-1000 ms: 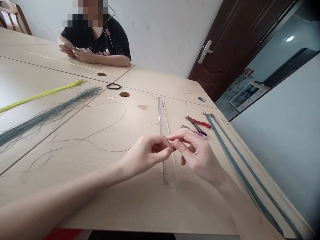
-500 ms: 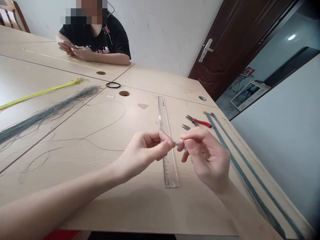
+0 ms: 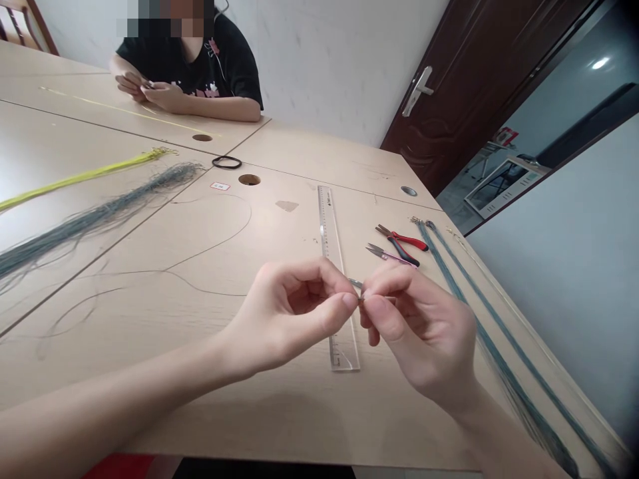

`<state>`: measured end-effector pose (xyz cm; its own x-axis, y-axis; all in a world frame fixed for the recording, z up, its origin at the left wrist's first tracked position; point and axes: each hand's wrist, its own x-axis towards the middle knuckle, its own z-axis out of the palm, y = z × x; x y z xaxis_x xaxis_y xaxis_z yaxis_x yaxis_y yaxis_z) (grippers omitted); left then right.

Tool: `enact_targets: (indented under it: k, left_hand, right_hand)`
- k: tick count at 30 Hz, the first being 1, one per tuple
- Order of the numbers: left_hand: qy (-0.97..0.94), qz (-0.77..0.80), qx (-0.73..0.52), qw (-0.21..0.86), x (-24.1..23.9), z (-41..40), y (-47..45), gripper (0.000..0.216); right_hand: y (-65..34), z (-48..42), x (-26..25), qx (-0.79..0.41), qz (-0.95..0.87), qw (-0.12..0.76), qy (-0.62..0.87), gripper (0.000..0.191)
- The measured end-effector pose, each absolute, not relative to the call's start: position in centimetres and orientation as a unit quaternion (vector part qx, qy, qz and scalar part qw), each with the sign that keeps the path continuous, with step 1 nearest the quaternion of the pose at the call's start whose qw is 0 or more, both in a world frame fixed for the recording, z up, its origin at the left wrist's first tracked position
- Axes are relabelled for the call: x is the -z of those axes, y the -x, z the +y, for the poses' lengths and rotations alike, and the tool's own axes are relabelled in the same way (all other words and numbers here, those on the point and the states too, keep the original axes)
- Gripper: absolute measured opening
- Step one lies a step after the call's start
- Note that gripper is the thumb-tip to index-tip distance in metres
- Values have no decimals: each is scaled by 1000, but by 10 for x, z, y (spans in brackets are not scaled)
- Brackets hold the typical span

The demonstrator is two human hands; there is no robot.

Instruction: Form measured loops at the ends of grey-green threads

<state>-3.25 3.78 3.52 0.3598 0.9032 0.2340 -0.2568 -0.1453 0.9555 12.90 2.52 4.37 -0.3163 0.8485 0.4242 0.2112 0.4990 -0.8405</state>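
Observation:
My left hand (image 3: 294,313) and my right hand (image 3: 419,326) meet fingertip to fingertip above a clear plastic ruler (image 3: 332,253). Between the pinched fingers sits a tiny metal piece on a thin grey cord (image 3: 355,284); both hands grip it. A loose thin grey cord (image 3: 210,246) curves over the wooden table (image 3: 279,412) to the left of the hands. Red-handled pliers (image 3: 404,241) and small scissors (image 3: 387,254) lie just beyond my right hand.
Finished grey cords (image 3: 479,319) lie in long lines along the table's right edge. A grey thread bundle (image 3: 90,219) and a yellow bundle (image 3: 84,176) lie at left. A black ring (image 3: 226,162) rests near a cable hole (image 3: 249,179). Another person (image 3: 200,73) sits at the far side.
Both hands have come closer to me and lower over the ruler. The right hand's fingers have closed tighter against the left thumb. The view shifted slightly.

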Motion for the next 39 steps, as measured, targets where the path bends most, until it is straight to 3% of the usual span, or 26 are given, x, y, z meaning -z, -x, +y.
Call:
enact_targets:
  k: [9, 17, 24, 39]
  left_hand:
    - [-577, 279, -510, 573, -35, 34, 32, 16]
    - [-635, 291, -495, 516, -30, 32, 33, 14]
    - [-638, 290, -501, 507, -30, 32, 32, 14]
    - [-639, 249, -515, 514, -34, 31, 30, 11]
  right_hand:
    - [-128, 22, -41, -334, -726, 484, 356, 8]
    - [-132, 26, -43, -499, -660, 410, 384, 32]
    - [-132, 25, -46, -471, -667, 433, 383, 21]
    - [-129, 20, -47, -401, -703, 472, 349, 18]
